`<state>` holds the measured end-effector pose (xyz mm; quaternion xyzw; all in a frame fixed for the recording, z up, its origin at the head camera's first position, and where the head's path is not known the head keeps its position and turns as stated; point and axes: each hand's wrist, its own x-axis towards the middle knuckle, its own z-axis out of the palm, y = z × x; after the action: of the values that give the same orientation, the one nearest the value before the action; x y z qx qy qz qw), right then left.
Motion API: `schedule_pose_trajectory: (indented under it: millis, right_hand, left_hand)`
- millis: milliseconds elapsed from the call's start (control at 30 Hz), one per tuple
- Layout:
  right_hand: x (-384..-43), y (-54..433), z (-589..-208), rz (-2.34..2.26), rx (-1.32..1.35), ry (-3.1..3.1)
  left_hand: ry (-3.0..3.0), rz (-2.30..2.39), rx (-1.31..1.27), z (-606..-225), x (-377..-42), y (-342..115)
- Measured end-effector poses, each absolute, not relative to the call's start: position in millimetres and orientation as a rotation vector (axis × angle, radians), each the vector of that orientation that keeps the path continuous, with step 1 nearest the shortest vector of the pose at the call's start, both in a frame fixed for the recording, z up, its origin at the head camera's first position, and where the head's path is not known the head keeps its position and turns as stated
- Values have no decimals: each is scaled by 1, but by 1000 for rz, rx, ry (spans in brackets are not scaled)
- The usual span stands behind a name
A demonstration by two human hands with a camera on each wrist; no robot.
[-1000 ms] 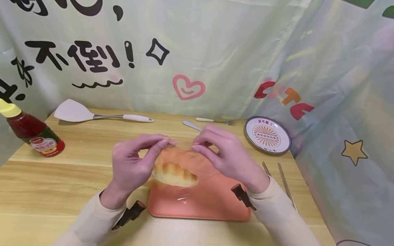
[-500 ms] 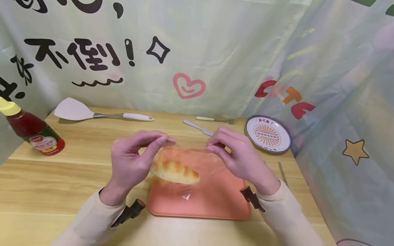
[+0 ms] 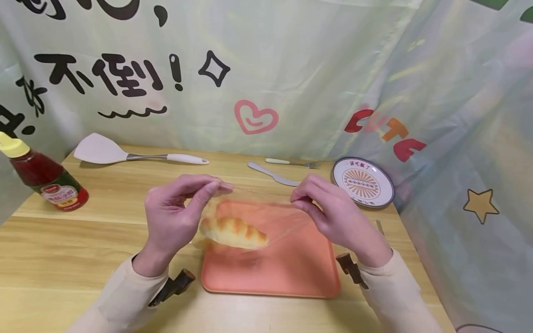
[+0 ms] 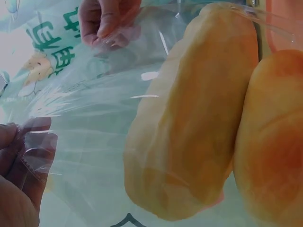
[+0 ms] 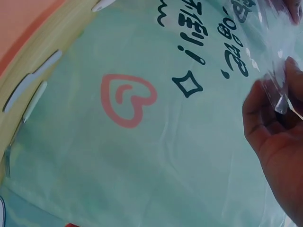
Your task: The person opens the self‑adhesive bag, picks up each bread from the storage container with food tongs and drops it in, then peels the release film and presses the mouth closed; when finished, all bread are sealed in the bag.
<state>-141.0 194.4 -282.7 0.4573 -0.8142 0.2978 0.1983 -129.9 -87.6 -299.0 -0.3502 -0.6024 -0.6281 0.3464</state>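
A clear plastic bag (image 4: pixel 94 101) is stretched between my two hands above the tray, with bread inside. My left hand (image 3: pixel 176 217) pinches one side of its upper edge between thumb and fingers. At the other side, my right hand (image 3: pixel 335 217) pinches the film; the right wrist view shows it bunched there. A golden-brown bread roll (image 3: pixel 235 233) hangs in the lower left of the bag, above the pink tray (image 3: pixel 270 280). Up close, the left wrist view shows two rolls side by side, a ridged roll (image 4: pixel 189 118) and a smoother roll (image 4: pixel 274 146).
A red sauce bottle (image 3: pixel 54 182) with a yellow cap stands at left. Along the back lie a white spatula (image 3: pixel 100 150), a table knife (image 3: pixel 270 173) and a fork (image 3: pixel 291 163). A patterned plate (image 3: pixel 362 182) sits back right. Printed cloth (image 3: pixel 291 69) encloses the table.
My right hand has moved right, away from the left hand, drawing the bag wider between them. My left hand has shifted slightly left. More of the table knife now shows.
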Motion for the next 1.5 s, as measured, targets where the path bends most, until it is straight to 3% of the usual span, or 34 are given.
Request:
schedule_pose_trajectory:
  millis: [1500]
  right_hand:
    - [-144,223,-291,906,1131,-2245]
  left_hand:
    - [-1518,-1806,-930,-310,-138,-97]
